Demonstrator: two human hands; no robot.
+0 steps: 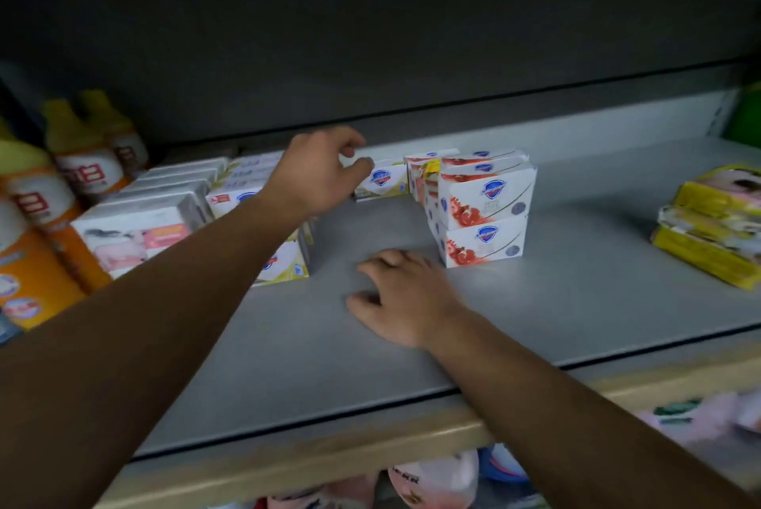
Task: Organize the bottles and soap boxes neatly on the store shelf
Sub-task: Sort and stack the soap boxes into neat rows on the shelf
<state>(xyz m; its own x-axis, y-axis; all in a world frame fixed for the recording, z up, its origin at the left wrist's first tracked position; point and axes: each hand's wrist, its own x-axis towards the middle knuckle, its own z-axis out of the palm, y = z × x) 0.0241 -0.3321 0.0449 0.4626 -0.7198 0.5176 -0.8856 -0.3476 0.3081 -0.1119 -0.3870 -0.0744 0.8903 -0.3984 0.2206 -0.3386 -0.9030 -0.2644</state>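
Landmark = the red-and-white soap stack (482, 208), two boxes high w/ more behind, standing mid-shelf on the grey shelf (576, 302). Left hand (325, 175) is reached out to the left of and a bit behind that stack, thumb and fingers (350, 146) curled narrow at the near end of a lone gold-and-white soap box (383, 181) that lies flat just left of the stack's back row. Thumb looks to touch the box; whether it's actually pinched or only being nudged, cannot tell, pic is blurred. Right hand (405, 298) sits in front of the stack, a little left, palm down on bare shelf, fingers spread loosely, holding nothing. Further left of the stack: a row of gold-and-white boxes (284, 261) partly hidden by the forearm, then clear-wrapped packs (144, 228), then orange-and-yellow bottles (61, 187) at the far left. Well right of the stack, a pile of yellow packets (712, 228) sits skewed. Step in hand, I'd say: gathering the stray gold box to join its own kind. Next move prob needs a firm grip across the box's short sides, lift or slide it left toward the matching row w/o bumping the stack, then square it w/ the row's front edge. Right hand is free to steady the stack. Yellow packets not yet straightened.
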